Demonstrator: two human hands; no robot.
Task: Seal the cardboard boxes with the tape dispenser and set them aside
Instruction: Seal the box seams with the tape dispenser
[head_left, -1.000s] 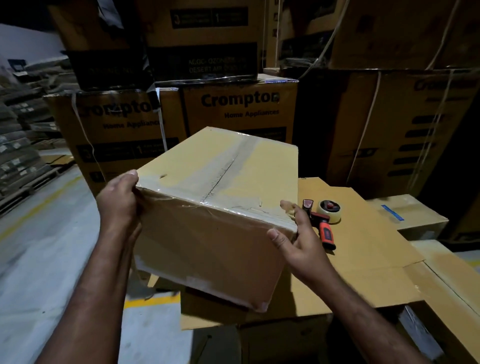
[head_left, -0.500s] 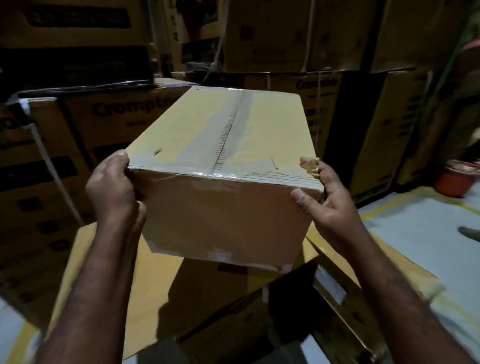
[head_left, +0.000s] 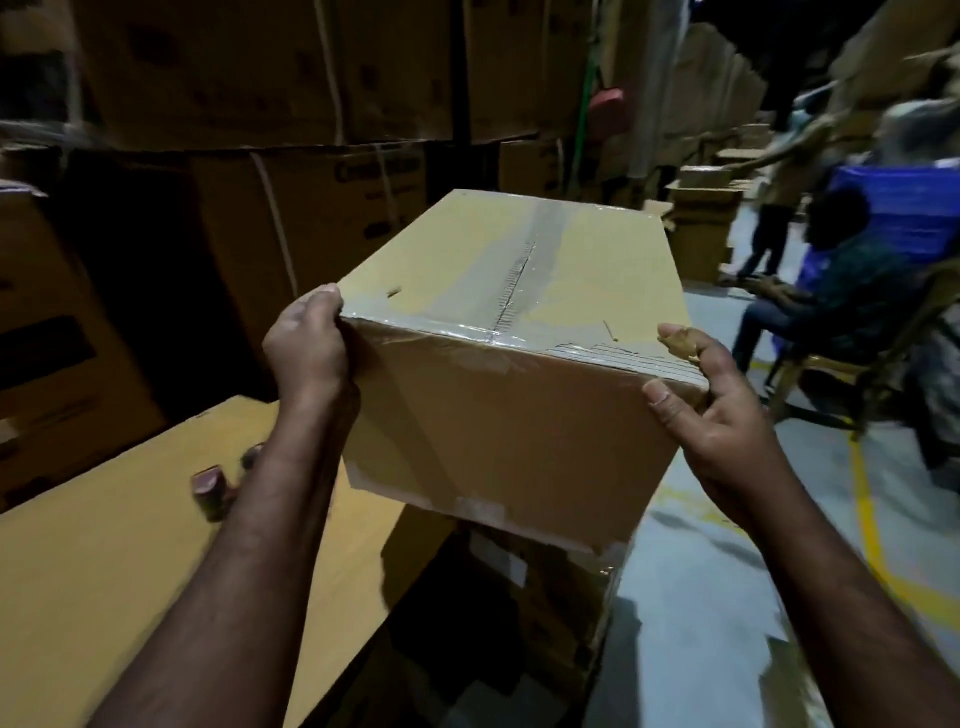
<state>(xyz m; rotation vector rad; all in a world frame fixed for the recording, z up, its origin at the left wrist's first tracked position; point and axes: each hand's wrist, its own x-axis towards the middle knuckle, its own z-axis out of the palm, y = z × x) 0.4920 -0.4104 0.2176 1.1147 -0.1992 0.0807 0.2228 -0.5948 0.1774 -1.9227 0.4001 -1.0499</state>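
A sealed cardboard box (head_left: 509, 431), with clear tape along its top seam and near edge, is held up in the air in front of me. My left hand (head_left: 306, 348) grips its near left top corner. My right hand (head_left: 711, 410) grips the near right top corner, thumb on the front face. The red tape dispenser (head_left: 210, 486) lies blurred on the cardboard work surface (head_left: 104, 571) at lower left, partly hidden behind my left forearm.
Tall stacks of printed cartons (head_left: 291, 197) fill the left and back. Below the held box stands another carton (head_left: 545, 597). To the right is grey floor with a yellow line (head_left: 865, 519), a seated person (head_left: 841, 291) on a chair, and more boxes (head_left: 701, 208) behind.
The view and the box have swung to the right, away from the work surface. The tape dispenser now lies to my left, and the aisle with a seated person has come into view.
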